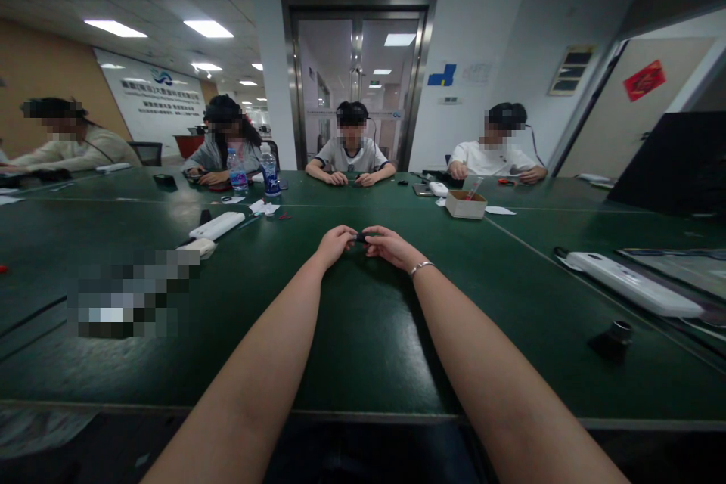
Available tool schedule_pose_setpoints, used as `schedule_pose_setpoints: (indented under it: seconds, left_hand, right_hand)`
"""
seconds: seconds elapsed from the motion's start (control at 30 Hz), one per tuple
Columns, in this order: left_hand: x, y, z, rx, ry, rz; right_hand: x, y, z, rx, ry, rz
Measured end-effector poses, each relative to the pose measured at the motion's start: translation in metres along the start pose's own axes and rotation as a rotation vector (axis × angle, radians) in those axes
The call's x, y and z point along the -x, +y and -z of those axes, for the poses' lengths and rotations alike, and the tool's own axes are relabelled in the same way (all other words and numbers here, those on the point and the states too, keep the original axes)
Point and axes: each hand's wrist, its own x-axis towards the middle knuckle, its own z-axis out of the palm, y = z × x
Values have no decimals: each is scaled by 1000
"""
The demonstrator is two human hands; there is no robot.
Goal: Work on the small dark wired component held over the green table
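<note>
Both my arms reach forward over a dark green table, and the hands meet near its middle. Between them is a small black object, too small to name. My left hand pinches its left end, where a greyish bit shows at the fingertips. My right hand, with a silver bracelet at the wrist, has its thumb and fingers closed on the right end. The object is held slightly above the tabletop, and the fingers partly cover it.
Left of my arms lie a white power bank and a blurred-out device. Two bottles and paper scraps stand beyond. To the right are a small box, a white device and a black cylinder. Several people sit opposite.
</note>
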Motion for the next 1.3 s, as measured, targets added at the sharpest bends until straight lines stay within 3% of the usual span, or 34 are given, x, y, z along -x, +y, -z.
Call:
schedule_pose_setpoints:
  seconds: [0.67, 1.03, 1.3]
  left_hand:
    - [-7, -11, 2, -36, 40, -63]
    - [-8, -11, 0, 58, -45, -31]
    - [-6, -11, 1, 17, -2, -64]
  right_hand:
    - [-1, 1, 2, -17, -5, -3]
    - [-1, 1, 3, -25, -5, 0]
    - [-3, 2, 3, -26, 9, -4]
